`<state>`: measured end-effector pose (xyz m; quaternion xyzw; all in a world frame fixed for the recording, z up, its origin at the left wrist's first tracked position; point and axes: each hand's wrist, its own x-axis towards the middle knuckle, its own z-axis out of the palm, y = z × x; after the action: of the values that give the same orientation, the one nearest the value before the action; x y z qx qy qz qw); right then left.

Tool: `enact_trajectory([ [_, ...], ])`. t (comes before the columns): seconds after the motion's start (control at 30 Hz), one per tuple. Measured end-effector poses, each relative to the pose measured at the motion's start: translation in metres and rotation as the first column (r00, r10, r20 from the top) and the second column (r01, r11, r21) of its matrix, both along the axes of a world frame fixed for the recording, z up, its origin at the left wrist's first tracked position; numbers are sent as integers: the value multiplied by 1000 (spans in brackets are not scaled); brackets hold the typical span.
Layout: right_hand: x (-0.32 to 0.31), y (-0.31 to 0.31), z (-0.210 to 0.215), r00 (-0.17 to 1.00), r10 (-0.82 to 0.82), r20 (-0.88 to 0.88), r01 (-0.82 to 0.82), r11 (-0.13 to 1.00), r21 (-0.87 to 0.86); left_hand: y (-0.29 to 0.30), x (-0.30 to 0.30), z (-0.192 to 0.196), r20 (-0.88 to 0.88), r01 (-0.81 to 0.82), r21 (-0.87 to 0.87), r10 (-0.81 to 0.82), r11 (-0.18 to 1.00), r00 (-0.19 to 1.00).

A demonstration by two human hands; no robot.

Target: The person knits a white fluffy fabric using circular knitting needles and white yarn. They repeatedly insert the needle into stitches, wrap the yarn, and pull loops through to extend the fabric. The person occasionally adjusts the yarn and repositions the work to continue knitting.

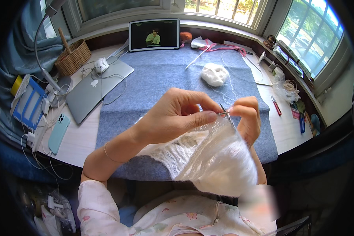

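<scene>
Two hands at work above the desk edge. Left hand (pixel 177 114) curled, thumb and fingers pinched around one thin grey metal knitting needle (pixel 225 112) at its tip. Right hand (pixel 247 118) closed too, fingertips pinching the same needle area and the top edge of one fluffy white lace knitted piece (pixel 212 157), draped from the needle down toward the lap. One thin gold bracelet (pixel 108 155) on the left wrist. One fine white yarn strand (pixel 230 84) running up from the right hand to one ball of fluffy white yarn (pixel 214 74), well apart from the hands. All of it over one blue-grey felt mat (pixel 153 74) spread on the pale desk (pixel 78 137).

Farther out: one loose pale knitting needle (pixel 196 59) near the ball, one pink ribbon (pixel 220 47) behind it, one tablet with a lit screen (pixel 154 34) propped by the window. To the left, one closed silver laptop (pixel 92 88), one white charger block (pixel 101 64) on it, one woven wicker basket (pixel 71 58), one light blue phone (pixel 59 133) face down, one gooseneck desk lamp (pixel 41 43). On the right, one red pen (pixel 275 105) on the desk.
</scene>
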<state>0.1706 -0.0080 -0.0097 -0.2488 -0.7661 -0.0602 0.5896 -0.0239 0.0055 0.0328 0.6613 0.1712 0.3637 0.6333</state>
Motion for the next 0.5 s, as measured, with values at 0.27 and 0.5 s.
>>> enact_trajectory([
  [0.27, -3, -5, 11, 998, 51, -39, -57, 987, -150, -7, 13, -7, -73, -10, -18, 9, 1000, 997],
  [0.5, 9, -9, 14, 983, -178, -46, 180, 982, 61, -1, 6, -3, 2, -52, 52, 52, 997, 999],
])
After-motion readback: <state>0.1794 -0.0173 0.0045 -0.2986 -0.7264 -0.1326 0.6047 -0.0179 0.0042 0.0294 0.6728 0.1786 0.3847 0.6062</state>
